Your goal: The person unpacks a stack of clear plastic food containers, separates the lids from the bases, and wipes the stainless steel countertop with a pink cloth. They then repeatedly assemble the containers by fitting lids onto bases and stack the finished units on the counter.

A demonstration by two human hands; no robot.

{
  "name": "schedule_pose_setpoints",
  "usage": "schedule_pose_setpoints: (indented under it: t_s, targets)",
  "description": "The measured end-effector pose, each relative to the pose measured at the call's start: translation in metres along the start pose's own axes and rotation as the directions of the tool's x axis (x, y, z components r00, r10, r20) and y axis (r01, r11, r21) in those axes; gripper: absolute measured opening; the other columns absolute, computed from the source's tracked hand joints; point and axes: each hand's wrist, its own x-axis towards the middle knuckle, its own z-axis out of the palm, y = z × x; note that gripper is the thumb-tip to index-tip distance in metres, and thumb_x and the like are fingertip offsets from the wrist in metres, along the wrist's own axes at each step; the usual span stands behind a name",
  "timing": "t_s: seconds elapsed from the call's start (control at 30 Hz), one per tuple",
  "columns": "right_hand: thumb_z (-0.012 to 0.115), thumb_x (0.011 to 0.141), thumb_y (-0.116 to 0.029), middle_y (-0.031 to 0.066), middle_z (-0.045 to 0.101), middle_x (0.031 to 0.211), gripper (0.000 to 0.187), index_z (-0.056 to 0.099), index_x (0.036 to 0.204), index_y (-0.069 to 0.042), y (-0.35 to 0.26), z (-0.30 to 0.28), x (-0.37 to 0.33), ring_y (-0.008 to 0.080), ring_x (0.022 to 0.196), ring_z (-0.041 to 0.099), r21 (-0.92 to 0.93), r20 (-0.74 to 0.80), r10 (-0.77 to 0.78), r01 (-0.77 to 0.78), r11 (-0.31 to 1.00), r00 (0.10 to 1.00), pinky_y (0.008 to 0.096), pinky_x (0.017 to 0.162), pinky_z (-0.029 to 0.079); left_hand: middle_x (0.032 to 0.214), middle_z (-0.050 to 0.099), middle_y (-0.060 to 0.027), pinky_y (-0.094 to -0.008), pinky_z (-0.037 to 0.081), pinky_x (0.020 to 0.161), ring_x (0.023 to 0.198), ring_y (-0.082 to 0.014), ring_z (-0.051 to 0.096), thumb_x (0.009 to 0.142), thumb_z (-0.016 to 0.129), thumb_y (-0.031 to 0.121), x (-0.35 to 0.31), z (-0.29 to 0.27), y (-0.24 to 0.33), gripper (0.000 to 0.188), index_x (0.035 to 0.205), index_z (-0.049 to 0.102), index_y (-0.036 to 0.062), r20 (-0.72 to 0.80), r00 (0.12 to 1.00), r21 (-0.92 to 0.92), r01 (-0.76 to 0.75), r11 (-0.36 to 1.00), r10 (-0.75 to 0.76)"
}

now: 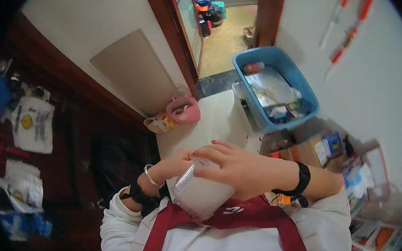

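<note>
Close to my chest is a clear plastic container with a ribbed side, tilted toward me. My left hand grips its far left edge, the fingers partly hidden behind my right hand. Across the top lies my right hand, its fingers bent over the container's far edge and reaching the left hand. What the fingertips touch on the far side is hidden. Beyond both hands stretches a white tabletop. I wear a dark red apron over white sleeves, and the container is against its front.
At the table's far left sit a pink basket and a yellow-and-white bag. A large blue tub holding packages stands at the far right. Cluttered boxes line the right side. A doorway opens ahead.
</note>
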Motion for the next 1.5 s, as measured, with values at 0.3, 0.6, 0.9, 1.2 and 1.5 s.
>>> schedule_pose_setpoints:
  t_s: [0.3, 0.6, 0.9, 1.2, 1.5]
  targets:
    - [0.069, 0.058, -0.021, 0.0217, 0.042, 0.113, 0.074, 0.037, 0.123, -0.010, 0.271, -0.085, 0.120, 0.0353, 0.109, 0.040, -0.432, 0.110, -0.047, 0.090, 0.898, 0.993, 0.0461, 0.092, 0.030, 0.087, 0.056, 0.0007, -0.0226, 0.043, 0.072, 0.082, -0.0058, 0.049, 0.075, 0.057, 0.012, 0.178, -0.247, -0.020, 0.023, 0.096, 0.058, 0.0028, 0.005, 0.993, -0.263, 0.118, 0.958, -0.121]
    - [0.071, 0.047, -0.010, 0.0189, 0.041, 0.113, 0.079, 0.040, 0.120, -0.008, 0.468, -0.220, 0.101, 0.0359, 0.105, 0.040, 0.008, -0.306, 0.622, -0.651, 0.759, 0.721, 0.0415, 0.090, 0.031, 0.084, 0.058, -0.0001, -0.0186, 0.040, 0.065, 0.074, -0.0067, 0.050, 0.076, 0.056, 0.014, 0.498, -0.436, 0.043, 0.022, 0.092, 0.060, 0.0006, 0.463, 0.886, -0.100, 0.036, 0.994, 0.015]
    - [0.065, 0.047, -0.004, 0.0175, 0.043, 0.112, 0.074, 0.040, 0.117, -0.003, 0.719, -0.318, 0.071, 0.0349, 0.104, 0.042, 0.312, -0.587, 0.769, -0.806, 0.503, 0.252, 0.0385, 0.091, 0.032, 0.106, 0.054, -0.0033, -0.0254, 0.036, 0.087, 0.097, -0.0103, 0.048, 0.081, 0.057, 0.017, 0.802, -0.560, 0.082, 0.035, 0.111, 0.050, 0.0004, 0.732, 0.679, -0.148, 0.073, 0.986, 0.059]
    - [0.066, 0.052, -0.003, 0.0166, 0.043, 0.116, 0.075, 0.037, 0.121, -0.004, 0.936, -0.439, 0.100, 0.0327, 0.109, 0.042, 0.507, -0.570, 0.811, -0.721, 0.472, 0.131, 0.0370, 0.093, 0.033, 0.111, 0.053, -0.0051, -0.0268, 0.038, 0.088, 0.102, -0.0116, 0.047, 0.079, 0.060, 0.014, 0.947, -0.765, 0.078, 0.040, 0.115, 0.048, 0.0021, 0.502, 0.861, -0.240, 0.234, 0.942, -0.086]
    - [0.066, 0.053, -0.003, 0.0161, 0.044, 0.116, 0.074, 0.036, 0.121, -0.003, 1.211, -0.545, 0.135, 0.0313, 0.108, 0.042, 0.490, -0.688, 0.724, -0.766, 0.416, -0.047, 0.0371, 0.092, 0.033, 0.125, 0.041, -0.0052, -0.0268, 0.032, 0.093, 0.110, -0.0129, 0.041, 0.082, 0.055, 0.019, 1.188, -0.921, 0.079, 0.051, 0.126, 0.036, 0.0022, 0.404, 0.912, -0.391, 0.100, 0.915, 0.073]
